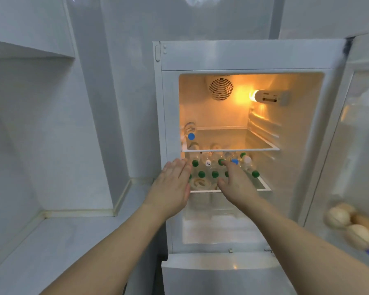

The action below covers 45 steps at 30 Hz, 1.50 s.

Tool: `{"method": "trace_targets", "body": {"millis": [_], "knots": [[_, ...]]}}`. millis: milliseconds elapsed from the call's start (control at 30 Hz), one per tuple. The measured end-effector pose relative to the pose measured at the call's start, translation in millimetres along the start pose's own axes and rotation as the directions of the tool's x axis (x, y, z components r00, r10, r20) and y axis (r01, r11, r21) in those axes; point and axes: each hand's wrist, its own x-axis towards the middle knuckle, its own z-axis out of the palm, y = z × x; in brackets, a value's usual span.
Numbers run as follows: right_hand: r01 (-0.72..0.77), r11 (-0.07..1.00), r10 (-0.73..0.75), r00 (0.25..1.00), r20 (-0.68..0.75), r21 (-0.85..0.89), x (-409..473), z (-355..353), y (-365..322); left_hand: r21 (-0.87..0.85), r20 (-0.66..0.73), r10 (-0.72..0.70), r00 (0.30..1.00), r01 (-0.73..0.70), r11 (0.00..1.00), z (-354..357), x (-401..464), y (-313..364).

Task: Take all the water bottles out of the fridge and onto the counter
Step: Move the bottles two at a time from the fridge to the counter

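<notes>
The fridge stands open and lit inside. A clear water bottle with a blue cap lies on the upper glass shelf at its left. Several water bottles with green caps, one with a blue cap and one with a white cap, lie stacked on the lower shelf, caps toward me. My left hand reaches in front of that shelf's left end, fingers straight, holding nothing. My right hand spreads over the bottles in the middle, fingertips at a green cap.
A pale counter runs along the left of the fridge, below a wall recess. The open fridge door stands at the right with eggs in its rack. A drawer front lies below the fridge compartment.
</notes>
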Motion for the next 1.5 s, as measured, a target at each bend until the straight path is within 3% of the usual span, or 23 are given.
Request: {"method": "trace_targets", "body": {"millis": [167,300,433,567,633,800,933,1100,1267,1367,1500], "knots": [[0.032,0.999,-0.031,0.999,-0.042,0.014,66.9,-8.8,30.8,0.050,-0.052,0.068,0.996,-0.066,0.997,25.0,78.7,-3.2],[0.012,1.000,-0.012,0.997,-0.080,-0.006,111.6,-11.9,54.3,0.016,-0.019,0.005,1.000,-0.005,1.000,42.9,134.8,-8.3],[-0.002,0.999,-0.001,0.998,-0.067,-0.041,147.5,-5.5,75.3,-0.040,0.143,-0.194,0.970,0.202,0.979,68.4,176.5,-13.1],[0.050,0.997,-0.052,0.998,-0.045,-0.051,189.9,5.1,92.0,-0.078,0.293,-0.436,0.851,0.476,0.876,86.1,219.7,-19.5],[0.072,0.993,-0.077,0.996,-0.046,-0.089,210.9,9.9,99.7,-0.057,0.318,-0.501,0.805,0.543,0.837,95.2,236.3,-25.3],[0.088,0.937,-0.103,0.994,-0.026,-0.337,255.8,26.7,123.6,0.010,0.273,-0.554,0.787,0.573,0.819,118.9,275.6,-35.7],[0.042,0.878,-0.081,0.995,-0.062,-0.477,271.5,41.2,136.0,0.002,0.221,-0.645,0.731,0.662,0.750,140.5,297.0,-42.0],[0.041,0.865,-0.112,0.987,-0.113,-0.500,274.6,52.6,146.9,0.276,0.318,-0.631,0.708,0.567,0.776,150.2,312.9,-50.1],[0.007,0.870,-0.085,0.987,-0.136,-0.494,274.0,54.9,143.3,0.324,0.321,-0.629,0.708,0.543,0.775,143.3,317.5,-50.3],[0.013,0.875,-0.097,0.984,-0.149,-0.484,272.3,51.4,140.3,0.164,0.176,-0.619,0.765,0.597,0.785,130.5,307.5,-46.3],[0.024,0.888,-0.122,0.975,-0.186,-0.459,270.2,49.2,142.7,0.025,-0.254,-0.534,0.807,0.557,0.830,117.9,296.4,-44.3]]}}
